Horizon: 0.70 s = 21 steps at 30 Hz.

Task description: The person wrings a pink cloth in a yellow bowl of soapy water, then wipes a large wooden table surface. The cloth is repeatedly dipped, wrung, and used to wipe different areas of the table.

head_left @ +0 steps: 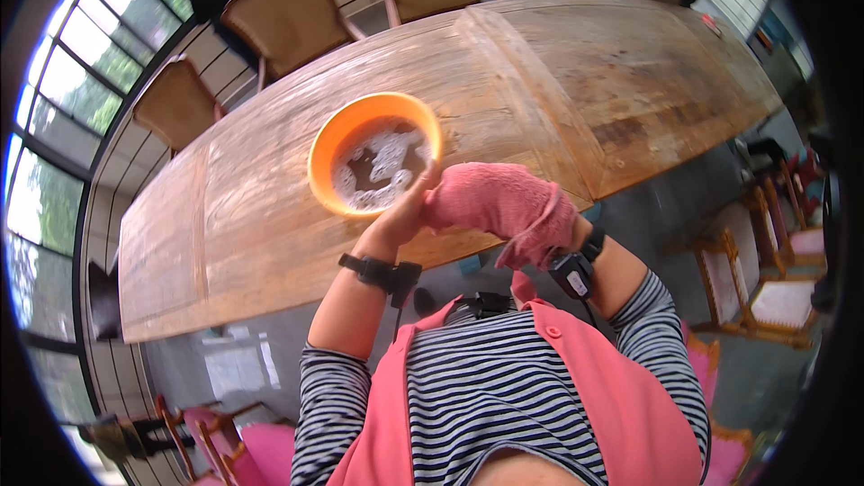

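Observation:
An orange round basin point(326, 148) holds brownish, foamy liquid and sits on the wooden table near its front edge. At its near right rim is my left hand point(407, 219), which appears closed on the rim, its fingertips partly hidden. A thick pink cloth point(504, 195) wraps my right hand point(562, 232) from the fingers to near the wrist, and one loose flap hangs down. It lies just right of the basin, against my left hand. The cloth hides the right fingers. Both wrists wear black straps with small devices.
The long wooden table point(621, 63) spans the view, with a small red thing point(711, 24) near its far right end. Tan upholstered chairs point(286, 13) line its far side. More wooden chairs point(765, 279) stand at right, pink-seated ones point(261, 441) at lower left. Tall windows point(54, 180) fill the left.

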Each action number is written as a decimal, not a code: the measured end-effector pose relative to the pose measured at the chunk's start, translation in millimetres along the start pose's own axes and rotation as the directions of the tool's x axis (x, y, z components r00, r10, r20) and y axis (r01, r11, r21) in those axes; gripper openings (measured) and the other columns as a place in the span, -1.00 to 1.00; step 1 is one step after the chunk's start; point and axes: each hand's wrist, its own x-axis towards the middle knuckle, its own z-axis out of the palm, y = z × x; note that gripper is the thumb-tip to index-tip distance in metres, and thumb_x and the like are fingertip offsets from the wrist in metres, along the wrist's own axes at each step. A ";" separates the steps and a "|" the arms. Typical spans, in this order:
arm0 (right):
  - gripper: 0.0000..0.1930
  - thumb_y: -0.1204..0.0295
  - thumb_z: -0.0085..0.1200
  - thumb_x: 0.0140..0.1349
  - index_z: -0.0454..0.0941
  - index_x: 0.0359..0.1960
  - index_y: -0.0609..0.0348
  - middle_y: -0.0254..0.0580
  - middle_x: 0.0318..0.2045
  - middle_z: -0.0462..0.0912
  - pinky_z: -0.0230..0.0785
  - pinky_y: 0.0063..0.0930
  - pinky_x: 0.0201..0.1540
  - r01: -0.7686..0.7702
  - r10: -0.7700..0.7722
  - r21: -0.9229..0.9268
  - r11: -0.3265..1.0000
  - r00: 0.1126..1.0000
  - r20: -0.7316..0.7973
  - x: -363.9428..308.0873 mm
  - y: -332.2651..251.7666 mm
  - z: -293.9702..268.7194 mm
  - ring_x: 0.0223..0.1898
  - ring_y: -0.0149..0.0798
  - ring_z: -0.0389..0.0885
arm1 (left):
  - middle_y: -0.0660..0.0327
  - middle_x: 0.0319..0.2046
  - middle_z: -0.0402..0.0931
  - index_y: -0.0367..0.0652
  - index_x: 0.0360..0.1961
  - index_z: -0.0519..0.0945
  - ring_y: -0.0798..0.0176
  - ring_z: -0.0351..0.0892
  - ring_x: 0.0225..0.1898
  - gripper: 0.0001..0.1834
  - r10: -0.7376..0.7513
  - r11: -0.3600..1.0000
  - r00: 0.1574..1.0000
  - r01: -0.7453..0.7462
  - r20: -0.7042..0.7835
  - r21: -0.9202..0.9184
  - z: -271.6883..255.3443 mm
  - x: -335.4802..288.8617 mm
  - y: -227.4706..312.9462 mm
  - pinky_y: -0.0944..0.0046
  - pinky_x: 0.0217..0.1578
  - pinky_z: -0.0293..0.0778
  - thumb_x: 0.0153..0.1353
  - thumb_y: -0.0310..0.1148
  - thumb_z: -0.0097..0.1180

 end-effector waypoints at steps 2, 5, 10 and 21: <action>-0.31 0.21 0.50 -0.10 0.60 0.15 0.07 0.00 0.12 0.65 0.47 -0.19 0.20 -0.022 0.023 -0.018 1.000 0.999 0.032 8.3 -3.7 -1.9 0.17 0.02 0.61 | 0.18 -0.26 0.76 -0.23 0.15 0.65 0.34 0.70 -0.32 -0.18 -0.026 1.000 0.998 0.025 0.065 0.015 -5.7 -8.0 -11.7 0.40 -0.20 0.56 0.54 0.34 -0.29; -0.26 0.21 0.55 -0.27 0.66 0.10 0.03 -0.04 0.06 0.69 0.49 -0.18 0.18 -0.065 0.067 -0.052 0.997 0.996 0.054 6.3 9.5 -6.3 0.12 0.01 0.66 | 0.22 -0.06 0.71 -0.22 0.27 0.55 0.33 0.72 -0.12 -0.54 0.210 0.968 0.977 -0.215 -0.045 -0.129 -16.5 -21.7 -27.8 0.35 -0.06 0.61 0.45 -0.23 0.22; -0.01 -0.03 0.61 -0.10 0.46 0.40 0.06 -0.05 0.42 0.44 0.16 -0.22 0.52 -0.161 0.184 -0.088 0.983 0.888 0.421 -26.9 82.4 20.4 0.46 0.00 0.34 | 0.19 0.27 0.54 -0.21 0.47 0.37 0.31 0.54 0.25 -0.37 0.306 0.903 0.946 -0.324 -0.108 -0.281 -25.9 -56.5 -55.7 0.22 0.31 0.47 0.41 -0.43 0.22; -0.45 0.17 0.14 0.48 0.44 0.42 0.10 -0.07 0.33 0.56 0.35 -0.08 0.40 -0.744 0.286 0.619 -0.252 0.553 0.782 -46.5 112.2 128.1 0.30 -0.03 0.56 | 0.16 0.15 0.55 0.07 0.67 -0.06 0.38 0.59 0.04 0.12 0.320 0.892 0.870 -0.410 -0.374 -0.192 -72.5 -159.4 -108.1 0.34 0.16 0.52 0.15 -0.75 0.18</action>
